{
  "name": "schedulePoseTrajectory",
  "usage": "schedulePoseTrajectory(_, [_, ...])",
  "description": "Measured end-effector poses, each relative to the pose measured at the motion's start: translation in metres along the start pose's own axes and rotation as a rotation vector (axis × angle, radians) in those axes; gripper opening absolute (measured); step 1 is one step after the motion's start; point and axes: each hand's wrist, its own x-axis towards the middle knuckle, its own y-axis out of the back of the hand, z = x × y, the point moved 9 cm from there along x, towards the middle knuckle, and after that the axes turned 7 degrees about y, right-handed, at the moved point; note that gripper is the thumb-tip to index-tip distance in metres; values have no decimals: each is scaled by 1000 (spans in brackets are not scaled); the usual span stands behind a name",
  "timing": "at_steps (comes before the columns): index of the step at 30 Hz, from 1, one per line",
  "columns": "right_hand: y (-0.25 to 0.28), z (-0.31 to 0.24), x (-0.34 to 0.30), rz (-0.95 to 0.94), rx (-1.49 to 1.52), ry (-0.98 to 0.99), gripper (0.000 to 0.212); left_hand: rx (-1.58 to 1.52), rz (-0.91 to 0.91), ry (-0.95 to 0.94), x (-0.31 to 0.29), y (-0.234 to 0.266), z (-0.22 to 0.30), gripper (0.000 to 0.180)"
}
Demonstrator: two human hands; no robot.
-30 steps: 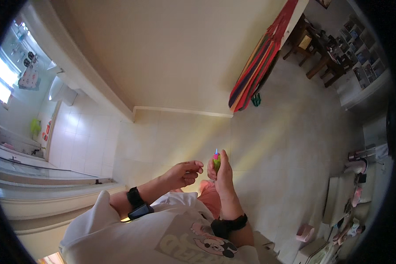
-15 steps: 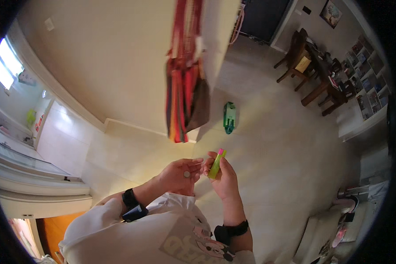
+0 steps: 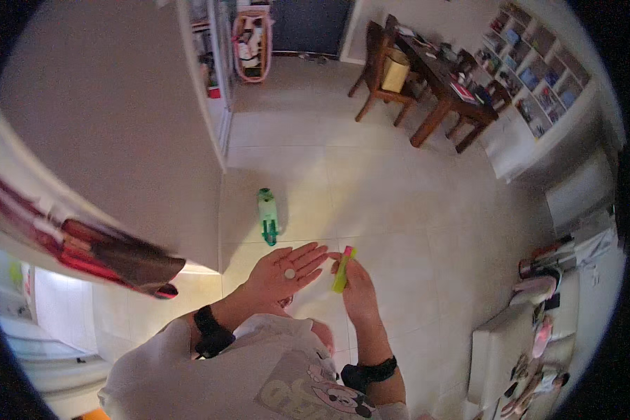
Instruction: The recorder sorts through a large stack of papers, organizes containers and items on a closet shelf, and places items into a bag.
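My left hand (image 3: pixel 281 273) is held palm up with its fingers stretched out. A small round whitish disc (image 3: pixel 290 274), like a tablet, rests loose on the palm near the base of the fingers. Close by on the right, my right hand (image 3: pixel 360 283) is closed around a slim yellow-green tube (image 3: pixel 340 281) with a pink end pointing up and away. The fingertips of the left hand come near the right hand's fingers; whether they touch I cannot tell. Both wrists wear black bands.
A long green object (image 3: pixel 267 217) lies on the tiled floor ahead. A striped bag (image 3: pixel 112 255) hangs at a wall corner on the left. Farther off stand a dark wooden table (image 3: pixel 441 80) with chairs, and a white shelf unit (image 3: pixel 539 66). A pale sofa (image 3: pixel 500 357) is at right.
My view has swung to the right, so the bag and the green object sit farther left. The left hand's fingers have opened out flatter; the right hand keeps its grip on the tube.
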Motion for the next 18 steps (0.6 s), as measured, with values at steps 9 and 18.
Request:
schedulePoseTrajectory(9, [279,-5,96,209,252,67,38,80,-47,136,275,-64,-49,48])
schedulePoseTrajectory(18, [530,-44,180,169,315,48,40,15,-18,83,504,-122,-133,50])
